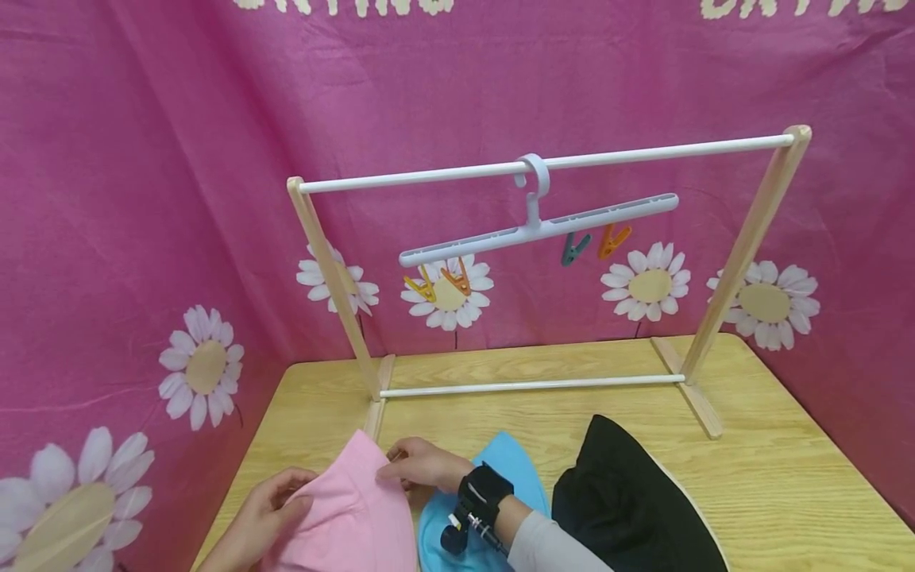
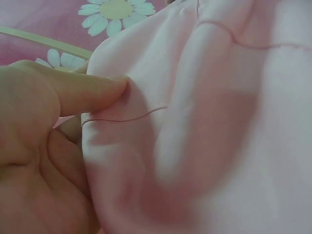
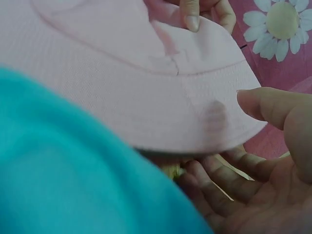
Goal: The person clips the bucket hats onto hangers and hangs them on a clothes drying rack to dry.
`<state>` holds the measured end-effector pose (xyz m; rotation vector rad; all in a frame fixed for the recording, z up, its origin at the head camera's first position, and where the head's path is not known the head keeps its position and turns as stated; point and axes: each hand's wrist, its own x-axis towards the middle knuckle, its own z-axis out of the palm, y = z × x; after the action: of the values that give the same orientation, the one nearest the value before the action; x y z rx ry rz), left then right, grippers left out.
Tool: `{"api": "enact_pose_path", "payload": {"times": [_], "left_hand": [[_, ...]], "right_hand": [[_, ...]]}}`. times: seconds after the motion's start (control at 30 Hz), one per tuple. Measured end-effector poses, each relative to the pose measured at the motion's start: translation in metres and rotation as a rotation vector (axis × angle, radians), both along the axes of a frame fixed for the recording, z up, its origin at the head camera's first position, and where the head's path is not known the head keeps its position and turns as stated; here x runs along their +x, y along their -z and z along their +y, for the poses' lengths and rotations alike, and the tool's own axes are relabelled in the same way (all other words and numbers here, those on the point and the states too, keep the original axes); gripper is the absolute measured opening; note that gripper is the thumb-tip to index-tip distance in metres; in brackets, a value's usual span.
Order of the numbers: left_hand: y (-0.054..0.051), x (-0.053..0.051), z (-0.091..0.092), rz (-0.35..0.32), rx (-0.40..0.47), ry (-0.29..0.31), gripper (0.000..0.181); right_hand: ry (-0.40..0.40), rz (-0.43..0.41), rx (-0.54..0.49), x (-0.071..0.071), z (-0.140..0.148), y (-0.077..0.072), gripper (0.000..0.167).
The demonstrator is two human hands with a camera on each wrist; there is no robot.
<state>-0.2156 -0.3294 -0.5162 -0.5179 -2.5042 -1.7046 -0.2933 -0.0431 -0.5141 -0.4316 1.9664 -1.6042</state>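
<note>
A pink bucket hat (image 1: 357,508) lies folded flat at the table's front. My left hand (image 1: 268,512) pinches the crown edge, thumb in front and fingers behind, as the left wrist view shows on the pink cloth (image 2: 131,146). At the brim (image 3: 146,117) is my right hand (image 1: 429,465). Its thumb (image 3: 263,105) lies over the brim's corner, casting a shadow on it, while loosely bent fingers (image 3: 229,180) spread beneath; thumb and fingers stand apart. Under my right wrist lies a blue hat (image 1: 518,465), and a black hat (image 1: 629,500) lies to its right.
Behind the hats stands a wooden rack (image 1: 743,246) with a white top bar (image 1: 443,173) and a lower bar (image 1: 536,386). A tilted grey hanger (image 1: 536,230) hangs from it, carrying several clips, including a yellow clip (image 1: 422,284). Pink cloth (image 1: 500,95) surrounds the wooden table (image 1: 786,477).
</note>
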Motion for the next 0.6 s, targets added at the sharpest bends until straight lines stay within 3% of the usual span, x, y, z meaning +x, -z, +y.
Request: {"api": "enact_pose_path", "payload": {"times": [0.3,0.6], "left_hand": [[-0.002,0.002,0.001,-0.017,-0.008,0.037,0.024],[0.001,0.001,0.007,-0.125,-0.019,-0.013,0.037]], "right_hand": [[0.007,0.000,-0.039,-0.001,-0.009,0.006,0.013],[0.002,-0.037,-0.139,0.000,-0.014,0.013,0.009]]}}
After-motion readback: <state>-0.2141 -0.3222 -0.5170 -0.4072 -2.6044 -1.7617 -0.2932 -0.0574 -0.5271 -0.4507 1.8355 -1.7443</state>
